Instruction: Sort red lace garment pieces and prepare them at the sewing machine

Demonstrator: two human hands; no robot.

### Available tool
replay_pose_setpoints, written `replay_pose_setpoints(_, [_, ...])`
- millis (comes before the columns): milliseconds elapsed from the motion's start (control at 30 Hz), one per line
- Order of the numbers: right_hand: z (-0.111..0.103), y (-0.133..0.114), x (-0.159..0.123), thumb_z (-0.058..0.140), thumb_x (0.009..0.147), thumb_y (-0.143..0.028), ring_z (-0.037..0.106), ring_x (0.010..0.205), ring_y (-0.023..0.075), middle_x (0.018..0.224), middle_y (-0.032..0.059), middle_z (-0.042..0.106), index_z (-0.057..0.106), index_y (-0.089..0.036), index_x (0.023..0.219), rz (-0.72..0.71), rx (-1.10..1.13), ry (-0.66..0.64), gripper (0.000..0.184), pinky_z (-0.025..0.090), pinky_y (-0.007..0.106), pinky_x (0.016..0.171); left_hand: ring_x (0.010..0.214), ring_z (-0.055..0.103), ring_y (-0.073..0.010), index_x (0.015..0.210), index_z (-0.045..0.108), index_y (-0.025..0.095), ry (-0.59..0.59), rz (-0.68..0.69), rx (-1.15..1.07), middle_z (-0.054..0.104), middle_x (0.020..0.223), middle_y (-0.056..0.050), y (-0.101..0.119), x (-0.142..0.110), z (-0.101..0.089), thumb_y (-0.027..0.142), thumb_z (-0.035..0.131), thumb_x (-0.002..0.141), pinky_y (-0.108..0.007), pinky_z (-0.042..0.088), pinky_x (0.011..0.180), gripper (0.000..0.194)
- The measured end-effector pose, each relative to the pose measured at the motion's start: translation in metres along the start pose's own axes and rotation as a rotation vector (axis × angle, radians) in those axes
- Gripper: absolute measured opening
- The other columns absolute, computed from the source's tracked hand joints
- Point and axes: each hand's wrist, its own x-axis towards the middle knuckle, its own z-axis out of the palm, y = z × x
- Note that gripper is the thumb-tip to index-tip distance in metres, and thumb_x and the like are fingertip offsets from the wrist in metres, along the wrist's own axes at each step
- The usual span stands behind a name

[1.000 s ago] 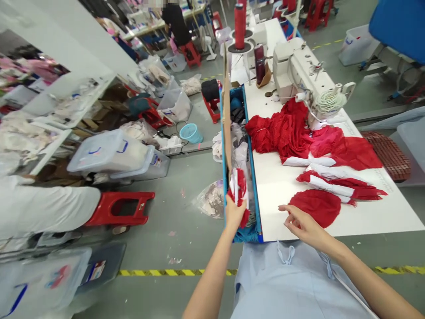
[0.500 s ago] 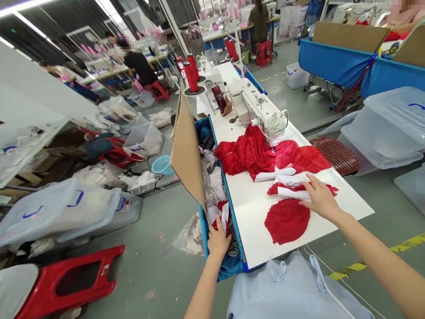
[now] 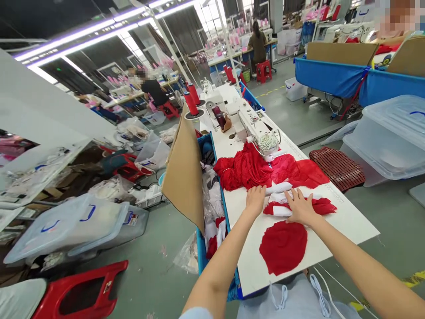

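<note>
My left hand (image 3: 255, 200) rests on the table at the left end of a white strip (image 3: 280, 188), fingers extended side by side, its thumb hidden. My right hand (image 3: 300, 209) lies spread over red cloth pieces with white strips (image 3: 282, 211), its fingertips on them. Nearer me is a flat, rounded red cloth piece (image 3: 283, 247), touched by neither hand. Behind the hands a crumpled heap of red fabric (image 3: 247, 166) lies against the white sewing machine (image 3: 257, 126). A brighter red piece (image 3: 310, 172) extends to the right.
Along the table's left side hangs a blue cloth trough (image 3: 201, 254) holding red and white scraps, with a cardboard sheet (image 3: 186, 177) upright at its edge. Red thread cones (image 3: 191, 104) stand beyond. Clear plastic bins (image 3: 392, 137) and a red stool (image 3: 83, 288) flank the work table (image 3: 352, 221).
My left hand has come out of the trough and moved right onto the table beside the white strips. My right hand has shifted slightly left over the pieces. The camera view has tilted up.
</note>
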Motion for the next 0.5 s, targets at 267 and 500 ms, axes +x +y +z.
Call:
replay_pose_setpoints(267, [-0.004, -0.020, -0.009, 0.066, 0.072, -0.015, 0.047, 0.130, 0.0410, 0.139, 0.0269, 0.054, 0.050, -0.012, 0.135, -0.089, -0.086, 0.096, 0.065, 0.028, 0.074, 0.102, 0.105, 0.061, -0.0257, 0.113, 0.058, 0.014, 0.042, -0.203, -0.070, 0.063, 0.112, -0.014, 0.006, -0.014, 0.025, 0.014, 0.052, 0.090, -0.037, 0.047, 0.091, 0.023])
replay_pose_setpoints(500, [-0.003, -0.004, 0.001, 0.053, 0.073, -0.008, 0.064, 0.105, 0.0363, 0.112, 0.0162, 0.070, 0.059, -0.020, 0.118, -0.171, -0.115, 0.218, 0.047, 0.043, 0.059, 0.092, 0.114, 0.062, -0.0235, 0.133, 0.046, 0.014, 0.226, -0.671, -0.227, 0.061, 0.126, -0.015, -0.060, -0.143, 0.044, 0.019, 0.045, 0.095, -0.033, 0.050, 0.094, 0.038])
